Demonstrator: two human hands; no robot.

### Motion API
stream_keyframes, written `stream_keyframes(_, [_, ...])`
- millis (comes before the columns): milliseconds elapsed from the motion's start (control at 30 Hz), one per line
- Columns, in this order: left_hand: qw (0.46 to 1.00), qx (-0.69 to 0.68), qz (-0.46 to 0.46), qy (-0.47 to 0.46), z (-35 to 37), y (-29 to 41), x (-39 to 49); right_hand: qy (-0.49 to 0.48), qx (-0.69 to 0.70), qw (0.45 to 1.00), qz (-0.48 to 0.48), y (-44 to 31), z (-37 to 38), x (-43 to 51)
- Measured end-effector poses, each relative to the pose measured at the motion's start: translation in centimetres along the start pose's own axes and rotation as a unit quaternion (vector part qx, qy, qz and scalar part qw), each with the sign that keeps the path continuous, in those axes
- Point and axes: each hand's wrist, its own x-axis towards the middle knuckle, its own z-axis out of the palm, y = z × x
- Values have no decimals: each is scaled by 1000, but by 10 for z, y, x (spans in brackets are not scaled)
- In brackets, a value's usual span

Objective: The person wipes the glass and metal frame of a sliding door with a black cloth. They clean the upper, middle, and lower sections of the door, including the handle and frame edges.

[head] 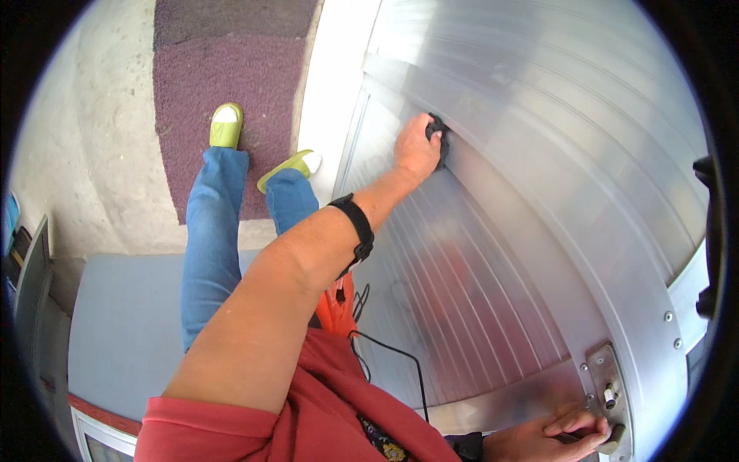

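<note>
My left hand (417, 145) reaches across to a ribbed metal door (491, 248) and presses a crumpled black cloth or pad (440, 141) against its middle rail. At the lower right, my right hand (563, 433) has its fingers curled around the door's lever handle (612, 439). Just above that handle, a key cylinder (609, 396) sits in the metal lock plate (601, 361). The lower door panel has vertical ribs and reflects red.
A purple mat (231, 75) lies under my feet on concrete. An orange plastic bag (338, 306) and a black cable (398, 350) hang close to my waist. A grey-blue flat surface (133, 323) is at the left, with a dark panel (34, 277) beyond it.
</note>
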Motion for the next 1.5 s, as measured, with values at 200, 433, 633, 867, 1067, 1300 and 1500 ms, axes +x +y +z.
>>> stream_keyframes(200, [997, -44, 62, -17, 7, 5, -47, -1, 92, 996, 7, -12, 15, 4])
stream_keyframes(433, [999, 11, -23, -39, -6, -5, -11, -2, 231, 969, 86, -25, 25, 3])
stream_keyframes(633, [998, -40, 17, -42, 4, 4, -43, -15, 271, 959, 88, -18, 20, 4])
stream_keyframes(867, [998, 13, -19, -67, -9, -2, -24, -28, 120, 991, 50, -15, 18, 0])
stream_keyframes(1067, [998, 17, -26, -55, 4, -6, -35, 1, 292, 953, 81, -19, 25, 4])
stream_keyframes(1300, [991, -11, -33, -127, -9, 0, -25, -17, 270, 959, 85, -21, 24, 3])
stream_keyframes(1500, [998, -17, -51, -36, 9, -1, -34, -6, 251, 965, 76, -21, 27, 1])
